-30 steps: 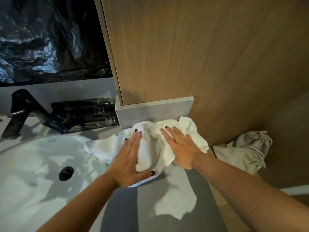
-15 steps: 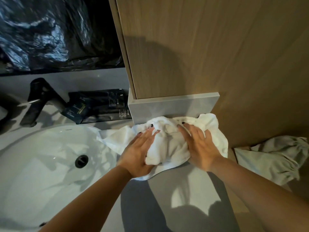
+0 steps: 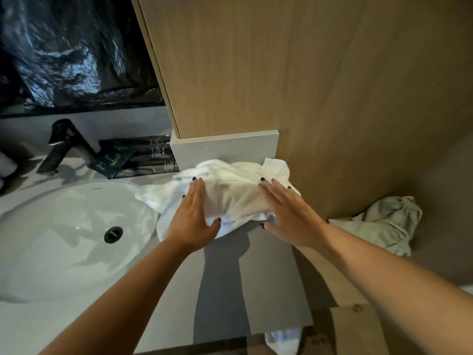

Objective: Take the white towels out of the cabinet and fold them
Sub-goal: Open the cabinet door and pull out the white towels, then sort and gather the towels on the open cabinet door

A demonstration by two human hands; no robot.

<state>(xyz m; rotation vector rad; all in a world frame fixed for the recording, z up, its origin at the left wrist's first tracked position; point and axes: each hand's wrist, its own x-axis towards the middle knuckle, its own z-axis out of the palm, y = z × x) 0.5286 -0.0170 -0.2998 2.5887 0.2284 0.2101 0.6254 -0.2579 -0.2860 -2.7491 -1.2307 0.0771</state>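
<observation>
The white towel (image 3: 235, 193) lies bunched at the back edge of the grey counter (image 3: 268, 283), against the cabinet (image 3: 281, 73); over the last second the hands have slid apart, spreading it, so I judge folding is only starting. The left hand (image 3: 194, 221) and right hand (image 3: 289, 216) lie flat on it, fingers straight and together, gripping nothing.

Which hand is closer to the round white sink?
Left. The left hand lies on the white towel just beside the sink. The right hand presses the towel's far side, away from the basin.
</observation>
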